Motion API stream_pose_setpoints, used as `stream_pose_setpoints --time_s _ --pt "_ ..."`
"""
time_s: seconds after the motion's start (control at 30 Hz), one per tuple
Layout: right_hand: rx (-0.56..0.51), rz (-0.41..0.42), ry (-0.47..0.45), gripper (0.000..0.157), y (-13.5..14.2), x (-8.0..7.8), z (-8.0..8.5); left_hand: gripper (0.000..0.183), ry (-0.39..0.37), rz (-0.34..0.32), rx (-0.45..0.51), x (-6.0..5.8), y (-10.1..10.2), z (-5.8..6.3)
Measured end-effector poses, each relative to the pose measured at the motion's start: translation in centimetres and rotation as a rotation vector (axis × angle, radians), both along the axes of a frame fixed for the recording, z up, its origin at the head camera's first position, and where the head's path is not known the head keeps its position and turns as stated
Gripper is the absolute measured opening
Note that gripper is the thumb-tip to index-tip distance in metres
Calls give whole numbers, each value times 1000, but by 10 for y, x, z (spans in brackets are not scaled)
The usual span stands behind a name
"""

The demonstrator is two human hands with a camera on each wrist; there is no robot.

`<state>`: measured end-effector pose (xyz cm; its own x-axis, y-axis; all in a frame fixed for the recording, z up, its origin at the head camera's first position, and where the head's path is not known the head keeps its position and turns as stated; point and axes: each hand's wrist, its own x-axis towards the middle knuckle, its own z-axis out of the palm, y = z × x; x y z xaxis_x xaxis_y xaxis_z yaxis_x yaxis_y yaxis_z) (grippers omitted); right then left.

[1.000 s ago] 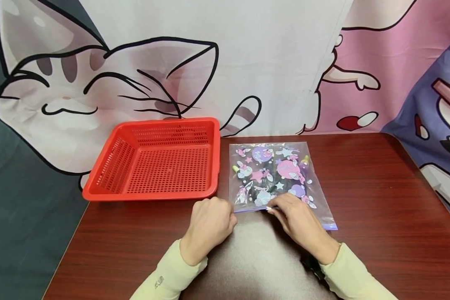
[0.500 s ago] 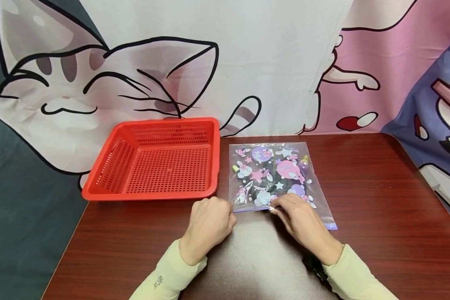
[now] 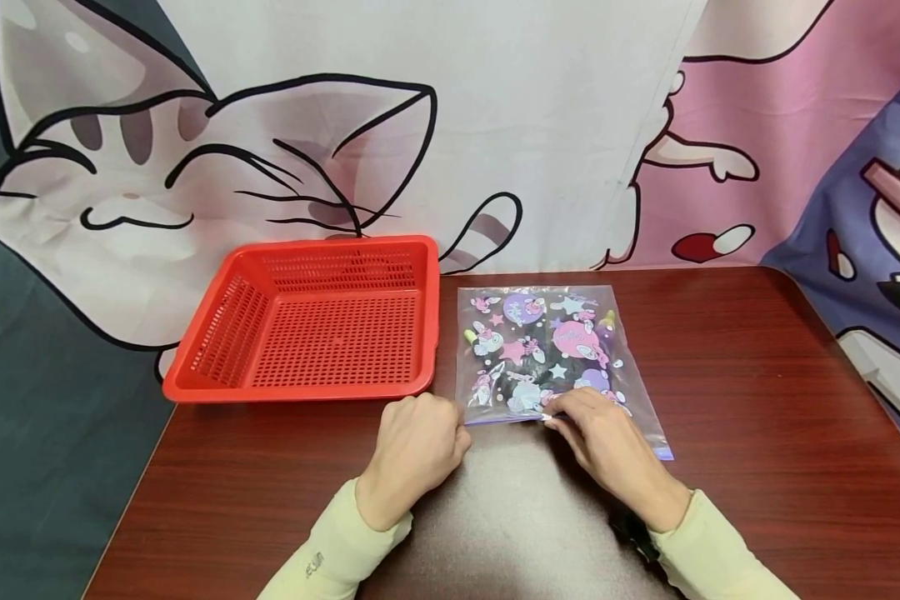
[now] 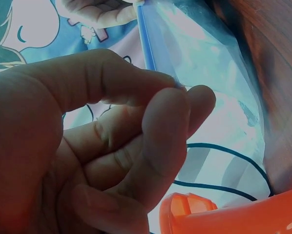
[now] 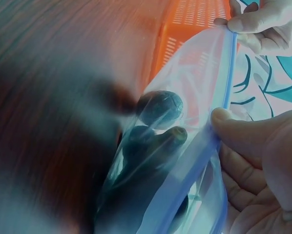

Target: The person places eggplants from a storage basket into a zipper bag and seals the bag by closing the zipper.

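Observation:
A clear zip bag [image 3: 528,367] printed with pink, purple and white cartoons lies flat on the table, its purple zip edge facing me. My left hand [image 3: 420,442] pinches the left end of that edge between thumb and forefinger, as the left wrist view [image 4: 112,131] shows close up. Partway along, my right hand [image 3: 607,446] pinches the zip, with a small white piece at its fingertips. Right of that hand the two zip strips stand apart in the right wrist view. Dark rounded things [image 5: 160,108] show through the plastic, one with a stubby stem end.
A red perforated plastic basket [image 3: 337,342] stands left of the bag, near the back of the dark reddish wooden table [image 3: 757,400]. Behind the table hangs a cartoon-printed cloth [image 3: 555,125].
My right hand has slid slightly to the right along the zip edge, together with the small white piece. The left hand keeps its grip at the corner; bag and basket stay put.

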<state>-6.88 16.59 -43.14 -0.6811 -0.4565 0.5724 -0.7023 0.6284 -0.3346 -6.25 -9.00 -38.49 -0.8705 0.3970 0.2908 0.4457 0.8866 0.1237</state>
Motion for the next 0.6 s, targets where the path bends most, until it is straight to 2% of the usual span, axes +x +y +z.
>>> stream_pose_setpoints --time_s 0.5,0.6 --pt "5 -17 -21 21 8 3 1 38 -12 -3 20 -1 0 1" --pt "0 -12 -17 17 9 3 1 37 -16 -1 20 -1 0 1"
